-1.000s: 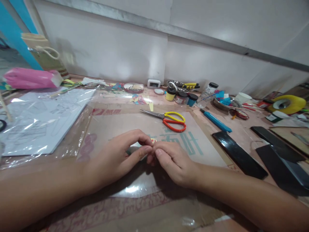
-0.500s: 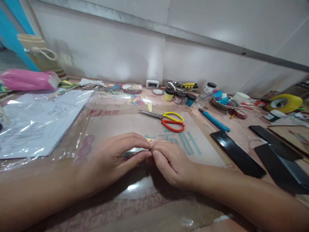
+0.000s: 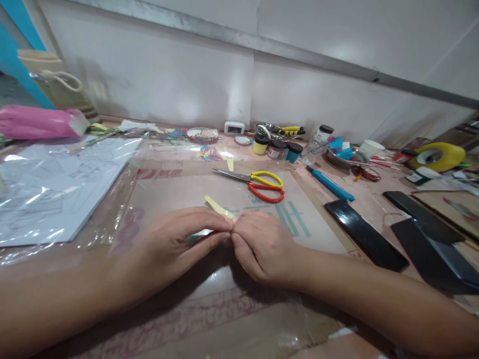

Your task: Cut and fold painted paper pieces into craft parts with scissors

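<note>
My left hand (image 3: 187, 232) and my right hand (image 3: 262, 244) meet at their fingertips above a clear plastic sheet (image 3: 179, 187) on the bench. Both are closed in a pinch on a small pale yellow strip (image 3: 217, 205), which looks like paper. Its free end sticks out beyond my fingers, up and to the left; the rest is hidden between them. Just past my hands lie scissors (image 3: 258, 183) with one yellow and one red handle, blades pointing left.
Paint jars (image 3: 277, 149), a small white clock (image 3: 234, 128) and pliers (image 3: 292, 130) stand along the wall. On the right are a blue cutter (image 3: 332, 183), black cases (image 3: 364, 234) and yellow tape (image 3: 437, 155). Drawings (image 3: 63, 184) under plastic and a pink pouch (image 3: 41, 122) lie left.
The yellow strip now shows longer beyond my fingertips, where only a small bit with red showed before. My hands stay together in nearly the same place; the view has shifted slightly.
</note>
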Motion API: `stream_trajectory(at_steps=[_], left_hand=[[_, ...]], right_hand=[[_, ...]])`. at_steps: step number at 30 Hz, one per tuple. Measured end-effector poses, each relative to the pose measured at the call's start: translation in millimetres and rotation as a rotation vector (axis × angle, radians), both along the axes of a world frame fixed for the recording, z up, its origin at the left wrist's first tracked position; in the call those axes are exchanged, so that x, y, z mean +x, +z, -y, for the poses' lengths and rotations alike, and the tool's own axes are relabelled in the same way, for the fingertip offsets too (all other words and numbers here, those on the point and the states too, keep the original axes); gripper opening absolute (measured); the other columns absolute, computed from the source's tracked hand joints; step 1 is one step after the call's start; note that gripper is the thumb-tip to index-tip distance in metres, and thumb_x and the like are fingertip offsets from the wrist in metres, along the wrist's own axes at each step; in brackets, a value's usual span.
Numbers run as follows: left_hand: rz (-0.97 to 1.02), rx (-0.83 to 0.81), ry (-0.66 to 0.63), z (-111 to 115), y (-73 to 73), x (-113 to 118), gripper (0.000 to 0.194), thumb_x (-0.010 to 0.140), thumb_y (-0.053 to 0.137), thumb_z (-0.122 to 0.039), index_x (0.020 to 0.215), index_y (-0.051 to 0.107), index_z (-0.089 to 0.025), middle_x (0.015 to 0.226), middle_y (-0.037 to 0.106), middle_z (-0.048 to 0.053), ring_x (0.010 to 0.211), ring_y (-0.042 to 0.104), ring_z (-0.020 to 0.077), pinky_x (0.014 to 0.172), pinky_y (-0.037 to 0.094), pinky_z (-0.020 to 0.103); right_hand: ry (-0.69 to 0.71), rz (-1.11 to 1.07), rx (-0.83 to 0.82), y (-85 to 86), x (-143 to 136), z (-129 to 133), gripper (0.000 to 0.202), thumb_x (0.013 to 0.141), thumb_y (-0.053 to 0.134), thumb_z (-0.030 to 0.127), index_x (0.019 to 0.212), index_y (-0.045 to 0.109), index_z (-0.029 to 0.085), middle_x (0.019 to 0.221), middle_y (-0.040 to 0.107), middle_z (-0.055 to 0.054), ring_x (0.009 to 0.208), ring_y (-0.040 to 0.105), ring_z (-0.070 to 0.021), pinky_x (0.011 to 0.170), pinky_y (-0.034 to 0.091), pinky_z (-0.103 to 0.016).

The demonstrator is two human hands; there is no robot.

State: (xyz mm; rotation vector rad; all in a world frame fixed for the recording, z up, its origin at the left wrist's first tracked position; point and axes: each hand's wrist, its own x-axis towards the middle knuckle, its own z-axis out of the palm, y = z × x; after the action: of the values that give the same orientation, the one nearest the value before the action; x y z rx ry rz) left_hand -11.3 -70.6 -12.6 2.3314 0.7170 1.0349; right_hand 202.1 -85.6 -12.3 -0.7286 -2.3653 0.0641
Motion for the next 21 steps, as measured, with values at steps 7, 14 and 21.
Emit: stream_trajectory(at_steps=[7,14,21], left_hand=[[-0.051,-0.006,0.009,-2.0,2.0,0.4,0.012,0.094,0.063,-0.016,0.101,0.069,-0.024,0.099,0.076,-0.004,0.09,0.071,0.0091,0.084,0.053,0.017],[-0.153,0.079,0.015,-0.5,-3.1,1.8,0.007,0.093,0.057,-0.015,0.094,0.058,-0.022,0.099,0.068,0.0,0.093,0.065,0.0136,0.085,0.05,0.024],[-0.137,-0.128,-0.028,-1.7,-2.6,4.2,0.009,0.091,0.052,-0.013,0.091,0.053,-0.022,0.095,0.064,-0.002,0.088,0.061,0.0138,0.08,0.048,0.025]], right_hand=[[-0.012,0.043,0.064,-1.9,-0.3,0.3,0.029,0.097,0.04,0.014,0.076,0.06,0.016,0.066,0.062,-0.006,0.062,0.052,-0.0197,0.065,0.042,-0.033],[-0.013,0.084,0.09,-2.4,-1.9,0.3,0.029,0.097,0.04,0.015,0.077,0.06,0.017,0.067,0.065,-0.006,0.062,0.055,-0.0202,0.065,0.044,-0.033],[0.037,0.037,0.066,-4.3,-3.3,-0.8,0.028,0.098,0.039,0.015,0.078,0.059,0.018,0.067,0.066,-0.005,0.062,0.058,-0.0193,0.073,0.051,-0.032]])
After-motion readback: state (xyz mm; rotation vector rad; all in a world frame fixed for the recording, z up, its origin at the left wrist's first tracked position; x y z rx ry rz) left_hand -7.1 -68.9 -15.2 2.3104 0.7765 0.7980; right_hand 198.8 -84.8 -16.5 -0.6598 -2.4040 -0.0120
